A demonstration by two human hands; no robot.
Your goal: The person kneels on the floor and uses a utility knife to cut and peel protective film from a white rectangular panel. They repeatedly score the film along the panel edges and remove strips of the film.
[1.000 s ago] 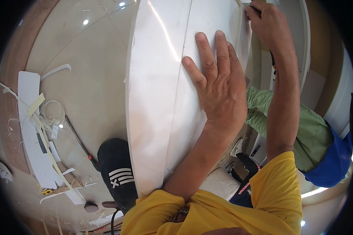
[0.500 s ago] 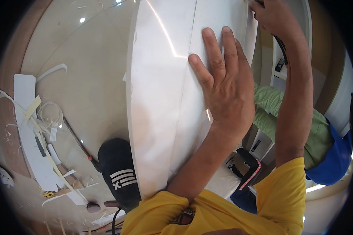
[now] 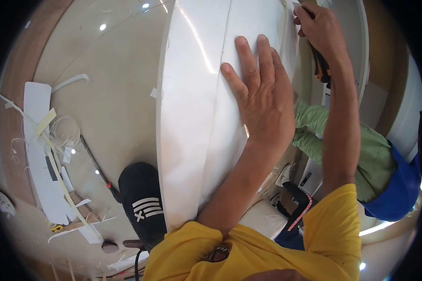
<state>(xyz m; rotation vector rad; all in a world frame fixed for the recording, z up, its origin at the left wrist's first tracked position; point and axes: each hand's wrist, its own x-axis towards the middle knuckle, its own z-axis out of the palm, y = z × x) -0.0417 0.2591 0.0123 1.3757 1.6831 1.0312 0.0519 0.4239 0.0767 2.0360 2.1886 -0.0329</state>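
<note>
A long white panel point(image 3: 185, 117) stretches away from my body, with a thin seam running along it. My left hand point(image 3: 267, 98) lies flat on its face, fingers spread, holding nothing. At the panel's far right edge, my right hand point(image 3: 316, 28) is closed around what looks like a utility knife point(image 3: 320, 70). Its black and orange handle sticks out below the palm. A pale thin tip shows at the fingers, beside the edge; whether it touches the panel I cannot tell.
On the floor at left lie a white board point(image 3: 42, 154), cut strips and a screwdriver-like tool point(image 3: 96, 161) with a long shaft. A black cap point(image 3: 143, 201) is beside the panel. Someone in green trousers point(image 3: 375, 164) and blue is close by at right, near white cabinets.
My right hand has come slightly nearer along the panel's edge, and more of the knife's handle shows. My left hand stays spread on the panel. The view has shifted a little.
</note>
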